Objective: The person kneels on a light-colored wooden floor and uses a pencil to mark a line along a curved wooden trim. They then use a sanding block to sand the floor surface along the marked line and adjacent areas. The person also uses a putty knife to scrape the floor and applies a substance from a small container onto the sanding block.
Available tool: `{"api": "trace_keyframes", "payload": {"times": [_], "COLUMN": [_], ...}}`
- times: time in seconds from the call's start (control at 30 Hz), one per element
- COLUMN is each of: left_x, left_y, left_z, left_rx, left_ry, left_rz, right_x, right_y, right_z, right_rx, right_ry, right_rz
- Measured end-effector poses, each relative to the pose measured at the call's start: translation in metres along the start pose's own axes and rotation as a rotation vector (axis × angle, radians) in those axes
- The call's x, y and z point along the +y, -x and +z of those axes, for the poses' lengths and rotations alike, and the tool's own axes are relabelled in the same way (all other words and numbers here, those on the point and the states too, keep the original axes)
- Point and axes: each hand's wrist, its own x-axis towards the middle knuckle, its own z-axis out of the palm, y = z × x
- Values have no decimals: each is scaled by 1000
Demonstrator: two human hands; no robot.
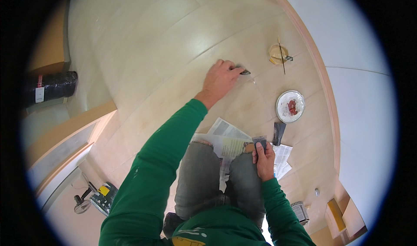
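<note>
My left hand point(219, 81) reaches forward to the tiled floor, its fingers closed on a small dark flat piece point(244, 71) with a pointed end, close to a tile joint. Its exact kind does not show. By my right knee, my right hand point(265, 161) pinches a dark grey flat blade point(259, 142) between thumb and fingers. Past that hand lies a black flared spreader point(279, 133) on the floor. Further off is a round white dish point(283, 111) with a red paste point(292, 107) in its middle.
A tub of tan paste point(274, 50) with a thin stick across it stands beyond the dish. Newspaper sheets point(223, 128) lie around my knees. A white panel wall with wooden trim point(326, 85) runs along the right. On the left are a wooden-edged frame point(74, 131) and a black-wrapped roll point(61, 84).
</note>
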Motion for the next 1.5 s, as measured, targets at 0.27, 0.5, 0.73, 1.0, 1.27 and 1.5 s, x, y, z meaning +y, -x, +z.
{"api": "trace_keyframes", "payload": {"times": [0.27,0.5,0.73,1.0,1.27,1.5], "left_x": [-55,-42,-47,-48,-47,-43], "left_y": [40,62,61,62,60,56], "left_z": [23,79,84,91,95,91], "left_rx": [56,-83,-98,-74,-84,-119], "left_ry": [-202,-133,-97,-99,-40,-85], "left_rz": [228,236,187,173,162,158], "right_x": [-41,-79,-94,-93,-62,-79], "right_y": [-85,-211,-240,-248,-308,-296], "right_z": [56,160,170,193,136,151], "right_rx": [-72,-66,-97,25,-279,-185], "right_ry": [-26,-67,-24,-285,493,367], "right_rz": [44,22,218,267,-316,-116]}}
